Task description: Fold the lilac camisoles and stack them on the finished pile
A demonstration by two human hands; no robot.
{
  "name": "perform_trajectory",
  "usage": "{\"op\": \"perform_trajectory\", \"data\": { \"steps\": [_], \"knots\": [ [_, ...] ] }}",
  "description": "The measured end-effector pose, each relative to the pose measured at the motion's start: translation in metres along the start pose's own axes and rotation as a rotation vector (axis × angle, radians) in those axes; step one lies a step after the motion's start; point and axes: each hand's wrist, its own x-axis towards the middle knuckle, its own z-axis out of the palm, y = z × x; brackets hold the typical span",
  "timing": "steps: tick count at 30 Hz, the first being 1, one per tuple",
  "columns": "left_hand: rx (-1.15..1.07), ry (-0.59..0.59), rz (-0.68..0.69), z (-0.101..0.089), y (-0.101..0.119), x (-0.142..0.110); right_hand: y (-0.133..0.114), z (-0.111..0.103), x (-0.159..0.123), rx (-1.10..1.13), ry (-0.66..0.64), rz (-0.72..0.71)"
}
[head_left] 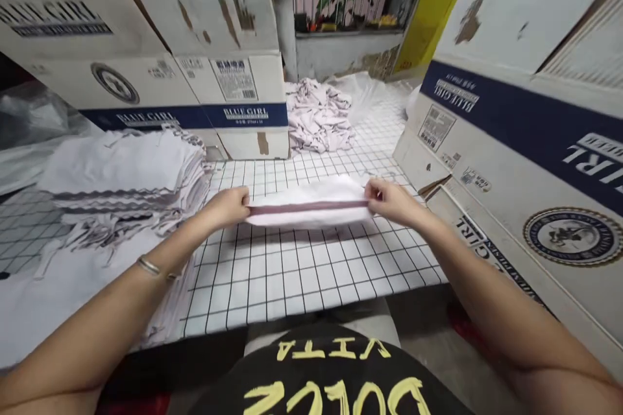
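Note:
A pale pinkish-white piece of cloth is stretched sideways just over the table, with a darker pink strip running along its length. My left hand pinches its left end, and my right hand grips the right end. Both sets of fingers are closed on the fabric. Motion slightly blurs the cloth's lower edge. Left of my left hand stands a stack of folded pale cloth pieces with wavy edges. Beneath the held piece lies the white table cover with black grid lines.
A tall white-and-blue carton stands at the back left. Another big carton borders the right side. Between them, a heap of crumpled pinkish cloth rests near clear plastic sheeting. More pale cloth lies at the left front.

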Motion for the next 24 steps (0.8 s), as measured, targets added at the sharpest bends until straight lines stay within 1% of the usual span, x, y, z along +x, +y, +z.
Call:
{"op": "perform_trajectory", "data": {
  "steps": [1, 2, 3, 4, 5, 7, 8, 9, 10, 12, 13, 15, 16, 17, 18, 19, 20, 21, 22, 23, 24],
  "knots": [
    [0.012, -0.048, -0.024, 0.017, -0.009, -0.015, 0.006, 0.016, -0.016, 0.006, -0.11, -0.015],
    [0.013, -0.099, -0.054, 0.031, -0.017, -0.028, 0.01, 0.028, -0.029, 0.034, -0.23, -0.035],
    [0.005, -0.15, -0.081, 0.04, -0.025, -0.039, 0.012, 0.037, -0.038, 0.083, -0.333, -0.06],
    [-0.014, -0.206, -0.091, 0.044, -0.032, -0.046, 0.012, 0.041, -0.042, 0.138, -0.389, -0.088],
    [-0.045, -0.26, -0.082, 0.044, -0.037, -0.051, 0.012, 0.043, -0.042, 0.18, -0.386, -0.111],
    [-0.139, -0.348, -0.023, 0.036, -0.044, -0.051, 0.01, 0.043, -0.029, 0.178, -0.262, -0.128],
    [-0.192, -0.36, 0.008, 0.031, -0.044, -0.048, 0.009, 0.042, -0.02, 0.141, -0.217, -0.127],
    [-0.231, -0.335, 0.014, 0.028, -0.043, -0.043, 0.008, 0.043, -0.01, 0.095, -0.215, -0.127],
    [-0.242, -0.28, -0.018, 0.027, -0.041, -0.037, 0.008, 0.045, -0.001, 0.049, -0.251, -0.129],
    [-0.197, -0.159, -0.123, 0.035, -0.034, -0.023, 0.01, 0.052, 0.012, -0.023, -0.368, -0.119],
    [-0.165, -0.127, -0.16, 0.041, -0.032, -0.017, 0.012, 0.056, 0.016, -0.052, -0.422, -0.105],
    [-0.138, -0.125, -0.154, 0.054, -0.03, -0.006, 0.016, 0.06, 0.016, -0.095, -0.47, -0.078],
    [-0.145, -0.12, -0.122, 0.057, -0.031, -0.001, 0.018, 0.06, 0.013, -0.103, -0.473, -0.081],
    [-0.161, -0.088, -0.095, 0.056, -0.032, 0.005, 0.018, 0.057, 0.011, -0.098, -0.469, -0.096],
    [-0.176, -0.045, -0.081, 0.049, -0.033, 0.01, 0.016, 0.053, 0.008, -0.083, -0.464, -0.115],
    [-0.194, 0.008, -0.075, 0.038, -0.034, 0.017, 0.012, 0.047, 0.007, -0.057, -0.459, -0.132],
    [-0.211, 0.066, -0.072, 0.022, -0.033, 0.026, 0.004, 0.041, 0.006, -0.021, -0.461, -0.144],
    [-0.223, 0.124, -0.071, 0.0, -0.032, 0.036, -0.006, 0.035, 0.007, 0.017, -0.466, -0.149],
    [-0.223, 0.188, -0.071, -0.025, -0.028, 0.047, -0.021, 0.029, 0.009, 0.042, -0.455, -0.153],
    [-0.197, 0.265, -0.071, -0.054, -0.023, 0.06, -0.038, 0.023, 0.013, 0.043, -0.415, -0.166],
    [-0.147, 0.35, -0.077, -0.085, -0.015, 0.073, -0.058, 0.019, 0.017, 0.023, -0.345, -0.183]
  ]
}}
